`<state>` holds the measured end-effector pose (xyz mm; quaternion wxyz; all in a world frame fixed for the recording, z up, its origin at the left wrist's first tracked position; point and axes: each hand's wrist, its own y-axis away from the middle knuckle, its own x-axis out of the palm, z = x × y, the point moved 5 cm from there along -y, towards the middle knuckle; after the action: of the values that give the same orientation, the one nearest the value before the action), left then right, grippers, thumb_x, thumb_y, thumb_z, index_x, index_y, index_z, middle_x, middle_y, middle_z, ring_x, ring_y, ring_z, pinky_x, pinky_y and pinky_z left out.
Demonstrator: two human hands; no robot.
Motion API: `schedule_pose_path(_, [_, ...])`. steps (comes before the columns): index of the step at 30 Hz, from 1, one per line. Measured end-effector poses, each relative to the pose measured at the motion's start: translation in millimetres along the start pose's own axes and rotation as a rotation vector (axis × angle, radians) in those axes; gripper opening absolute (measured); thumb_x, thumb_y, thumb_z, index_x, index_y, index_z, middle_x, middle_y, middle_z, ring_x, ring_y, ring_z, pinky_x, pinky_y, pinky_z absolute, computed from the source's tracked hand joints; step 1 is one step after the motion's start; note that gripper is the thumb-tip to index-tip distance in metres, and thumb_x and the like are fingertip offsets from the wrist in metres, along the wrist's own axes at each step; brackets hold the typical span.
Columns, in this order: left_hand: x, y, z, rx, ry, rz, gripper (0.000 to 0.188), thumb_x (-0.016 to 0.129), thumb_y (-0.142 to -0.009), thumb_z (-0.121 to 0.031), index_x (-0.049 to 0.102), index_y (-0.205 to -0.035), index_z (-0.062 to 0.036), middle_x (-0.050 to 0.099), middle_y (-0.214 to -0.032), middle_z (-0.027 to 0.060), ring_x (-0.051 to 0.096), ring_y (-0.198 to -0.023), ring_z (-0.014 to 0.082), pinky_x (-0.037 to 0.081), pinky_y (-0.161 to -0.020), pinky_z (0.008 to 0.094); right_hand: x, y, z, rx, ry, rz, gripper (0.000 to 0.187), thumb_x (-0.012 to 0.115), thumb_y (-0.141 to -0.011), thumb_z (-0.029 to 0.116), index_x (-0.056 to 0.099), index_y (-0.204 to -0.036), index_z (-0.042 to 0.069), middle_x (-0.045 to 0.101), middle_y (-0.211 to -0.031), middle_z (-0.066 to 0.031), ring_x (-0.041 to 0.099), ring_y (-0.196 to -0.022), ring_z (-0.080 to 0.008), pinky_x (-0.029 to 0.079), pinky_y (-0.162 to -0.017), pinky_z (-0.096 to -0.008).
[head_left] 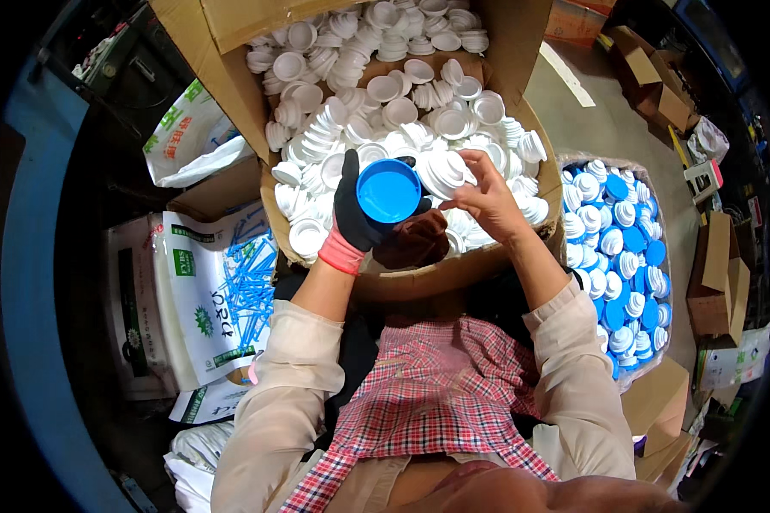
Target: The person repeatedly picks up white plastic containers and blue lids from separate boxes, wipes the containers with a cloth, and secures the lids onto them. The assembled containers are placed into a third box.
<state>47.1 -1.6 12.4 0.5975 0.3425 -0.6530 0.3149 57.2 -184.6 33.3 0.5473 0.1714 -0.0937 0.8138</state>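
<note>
My left hand, in a black glove with a pink cuff, grips a round blue plastic cap. The cap's hollow side faces up, and part of the fingers is hidden beneath it. Just to the right, my bare right hand pinches a white stepped plastic cap by its right side. Both hands are above the near part of a cardboard box heaped with white stepped caps. A dark reddish-brown piece, perhaps cloth, shows below and between the hands.
On the right stands a lined container with blue-and-white caps. At the left, thin blue plastic strips lie on a white printed sack. A white bag sits behind them. Open cardboard boxes line the far right.
</note>
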Motion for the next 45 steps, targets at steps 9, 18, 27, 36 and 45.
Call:
schedule_pose_path(9, [0.9,-8.5,5.5,0.258,-0.407,-0.270,0.079,0.034,-0.092,-0.068,0.044,-0.130,-0.0002,0.059,-0.117,0.0212,0.060,-0.107,0.0339,0.047,-0.096,0.0490,-3.9,5.7,14.8,-0.123,0.168,-0.003,0.065,0.072,-0.080,0.014,0.044,-0.138,0.006,0.046,-0.133,-0.0086,0.041,-0.126,-0.0203,0.036,-0.102,-0.0323])
schedule_pose_path(18, [15.0,-6.5,5.8,0.454,-1.273,0.020,0.066,0.072,-0.081,-0.014,0.039,-0.137,-0.0008,0.055,-0.127,0.0122,0.056,-0.113,0.0224,0.044,-0.098,0.0329,25.1,14.0,17.3,-0.324,0.540,0.073,0.064,0.075,-0.073,0.006,0.049,-0.132,0.009,0.050,-0.127,-0.0071,0.048,-0.119,-0.0223,0.042,-0.100,-0.0359])
schedule_pose_path(27, [4.2,2.0,9.8,0.585,-1.247,0.007,0.063,0.073,-0.079,-0.011,0.044,-0.133,-0.0018,0.057,-0.125,0.0121,0.058,-0.110,0.0224,0.046,-0.096,0.0354,50.0,28.6,32.0,-0.753,1.075,0.053,0.068,0.076,-0.068,0.004,0.050,-0.131,0.005,0.050,-0.128,-0.0154,0.051,-0.117,-0.0313,0.044,-0.097,-0.0391])
schedule_pose_path(36, [10.6,12.4,12.2,0.762,-1.450,0.070,0.052,0.067,-0.085,-0.007,0.044,-0.131,0.0015,0.057,-0.127,0.0142,0.058,-0.112,0.0245,0.046,-0.097,0.0339,65.6,34.7,33.4,-0.866,1.229,-0.045,0.070,0.079,-0.064,0.002,0.050,-0.128,0.003,0.051,-0.122,-0.0173,0.054,-0.109,-0.0338,0.047,-0.091,-0.0391])
schedule_pose_path(45, [40.4,21.9,17.4,0.838,-1.628,0.129,0.063,0.071,-0.082,-0.005,0.037,-0.135,-0.0023,0.052,-0.130,0.0149,0.055,-0.114,0.0278,0.046,-0.098,0.0377,69.0,35.0,35.0,-0.845,1.221,-0.063,0.071,0.078,-0.063,-0.001,0.050,-0.128,0.003,0.050,-0.123,-0.0171,0.053,-0.108,-0.0339,0.046,-0.091,-0.0393])
